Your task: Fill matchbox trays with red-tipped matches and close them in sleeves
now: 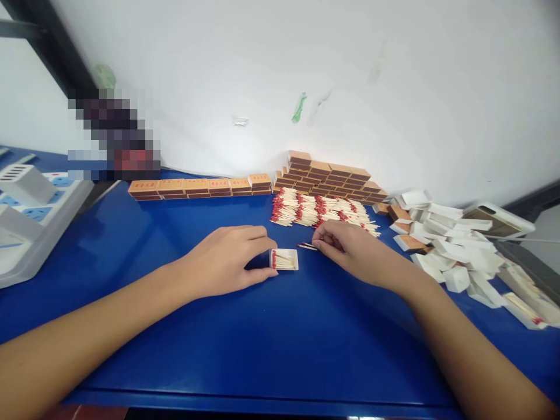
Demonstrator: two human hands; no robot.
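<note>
My left hand (236, 259) grips the left end of a small white matchbox tray (296, 265) between thumb and fingers. Inside the tray lie several red-tipped matches (283, 259), heads to the left. To the right of it, my right hand (339, 245) is closed, pinching a few matches (307, 246) whose red heads point left toward the tray, just above the blue table (262, 338). Right behind that hand spreads a big pile of loose matches (308, 210) with red heads.
Orange matchboxes form a low row (184, 188) and a stepped stack (328, 175) along the wall. On the right lies a heap of white empty trays (455, 245) with a few orange sleeves (400, 216), beside a phone (499, 219). A power strip (48, 233) sits at left.
</note>
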